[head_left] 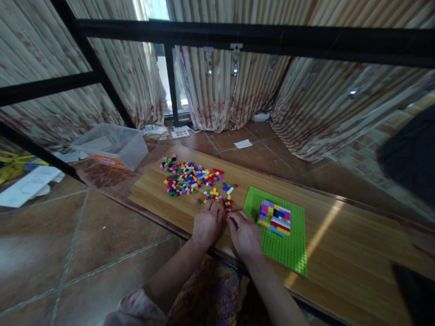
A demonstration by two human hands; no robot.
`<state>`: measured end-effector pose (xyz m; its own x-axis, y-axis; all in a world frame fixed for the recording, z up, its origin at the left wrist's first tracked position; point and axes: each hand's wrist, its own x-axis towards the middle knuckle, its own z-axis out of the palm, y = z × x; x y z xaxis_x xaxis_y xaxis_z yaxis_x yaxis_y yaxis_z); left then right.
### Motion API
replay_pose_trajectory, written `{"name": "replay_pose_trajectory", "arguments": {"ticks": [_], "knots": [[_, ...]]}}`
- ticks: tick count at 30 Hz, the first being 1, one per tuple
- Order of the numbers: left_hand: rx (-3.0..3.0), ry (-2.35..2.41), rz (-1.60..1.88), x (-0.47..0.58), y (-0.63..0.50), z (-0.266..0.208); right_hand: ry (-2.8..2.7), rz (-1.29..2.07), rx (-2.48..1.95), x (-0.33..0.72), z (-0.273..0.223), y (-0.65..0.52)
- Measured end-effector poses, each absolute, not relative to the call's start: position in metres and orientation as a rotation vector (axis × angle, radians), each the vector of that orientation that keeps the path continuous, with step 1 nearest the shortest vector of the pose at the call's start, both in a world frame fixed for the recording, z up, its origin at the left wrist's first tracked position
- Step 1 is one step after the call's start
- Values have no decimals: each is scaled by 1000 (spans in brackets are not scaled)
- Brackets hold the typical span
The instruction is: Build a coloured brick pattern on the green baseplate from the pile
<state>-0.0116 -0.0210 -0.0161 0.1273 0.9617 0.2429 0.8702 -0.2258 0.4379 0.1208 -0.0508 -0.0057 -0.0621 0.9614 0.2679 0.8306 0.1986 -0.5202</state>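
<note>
My left hand (207,222) is at the near edge of the wooden board, its fingers curled together beside a few small toy bricks (213,194). Close by on the right, my right hand (245,234) has its thumb and fingers drawn together; whatever either hand may hold is too small or hidden. Just beyond the fingertips lies a small group of dark and red bricks (227,203). To the right of my right hand, a green baseplate (288,256) carries a low, multicoloured block of joined bricks (274,218).
A large pile of loose bricks (186,179) spreads over the left part of the wooden board (340,253). A clear plastic bin (132,149) stands on the floor beyond its left end. Black metal bars (238,34) cross in front of the curtains. Papers (243,144) lie on the tiles.
</note>
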Motion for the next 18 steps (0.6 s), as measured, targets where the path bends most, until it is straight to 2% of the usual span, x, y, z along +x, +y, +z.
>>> {"name": "replay_pose_trajectory", "arguments": {"ticks": [5,18], "knots": [[2187,1817,792,-12,-22,-19,-1800,367,-1618,127,-4,-56],[2076,1392,1320,-21,-23,-27,-1682,598,-1537,120,9,-40]]}}
